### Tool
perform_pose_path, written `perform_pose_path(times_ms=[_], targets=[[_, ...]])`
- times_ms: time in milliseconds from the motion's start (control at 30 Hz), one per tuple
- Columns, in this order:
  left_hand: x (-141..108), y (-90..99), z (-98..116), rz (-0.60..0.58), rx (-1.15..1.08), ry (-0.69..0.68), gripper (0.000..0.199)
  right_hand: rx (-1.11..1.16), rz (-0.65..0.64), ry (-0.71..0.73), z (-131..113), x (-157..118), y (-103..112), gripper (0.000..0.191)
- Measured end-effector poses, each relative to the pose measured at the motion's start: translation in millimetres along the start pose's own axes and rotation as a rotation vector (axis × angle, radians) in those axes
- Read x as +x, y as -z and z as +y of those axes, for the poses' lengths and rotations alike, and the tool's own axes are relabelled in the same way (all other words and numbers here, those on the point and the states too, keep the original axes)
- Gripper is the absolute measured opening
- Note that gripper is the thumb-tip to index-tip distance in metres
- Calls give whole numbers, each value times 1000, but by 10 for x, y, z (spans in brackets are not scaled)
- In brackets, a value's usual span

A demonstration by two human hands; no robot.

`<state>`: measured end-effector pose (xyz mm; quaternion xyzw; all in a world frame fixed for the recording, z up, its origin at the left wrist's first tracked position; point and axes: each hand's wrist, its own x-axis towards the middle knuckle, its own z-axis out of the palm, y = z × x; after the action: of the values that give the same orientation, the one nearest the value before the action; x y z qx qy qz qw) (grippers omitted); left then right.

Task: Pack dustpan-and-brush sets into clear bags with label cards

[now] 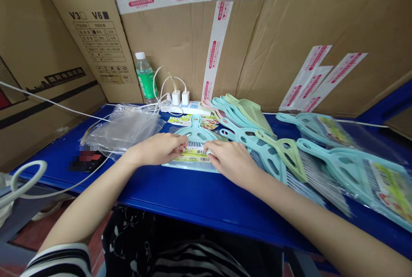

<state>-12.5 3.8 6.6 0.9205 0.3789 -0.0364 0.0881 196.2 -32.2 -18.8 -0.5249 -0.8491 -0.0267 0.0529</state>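
The turquoise dustpan set (195,131) lies on the blue table (161,189), in a clear bag (185,164) with a yellow label card (193,154). The left hand (161,147) and right hand (231,160) pinch the bag's sides; whether card too, I can't tell. I'd judge it light, stiff under slippery film, best lifted by its handle (195,120).

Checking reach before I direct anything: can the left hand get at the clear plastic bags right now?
Probably yes: the clear plastic bags lie just beside the left hand, with nothing apparent between, though it's occupied at the packaged dustpan.
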Motion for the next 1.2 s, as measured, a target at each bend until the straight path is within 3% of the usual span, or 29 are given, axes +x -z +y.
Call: perform_pose_path(times_ms=[100, 400, 667, 867, 1067, 1200], targets=[[-21, 15, -46, -26, -58, -44, 19, 4, 12, 12, 8, -4, -13, 19], [1, 0, -20, -34, -72, 3, 19, 12, 58, 38, 20, -13, -31, 22], [6, -48, -53, 29, 44, -19, 25, -96, 34, 47, -31, -23, 4, 21], [6, -65, -76, 48, 41, -54, 29, -272, 47, 128, -117, -64, 34, 31], [3, -59, -62, 46, 45, -42, 30, -369, 230, 353, -138, -50, -100, 24], [8, -54, -50, 48, 95, -39, 30, -354, 208, 435, -121, -22, -179, 24]])
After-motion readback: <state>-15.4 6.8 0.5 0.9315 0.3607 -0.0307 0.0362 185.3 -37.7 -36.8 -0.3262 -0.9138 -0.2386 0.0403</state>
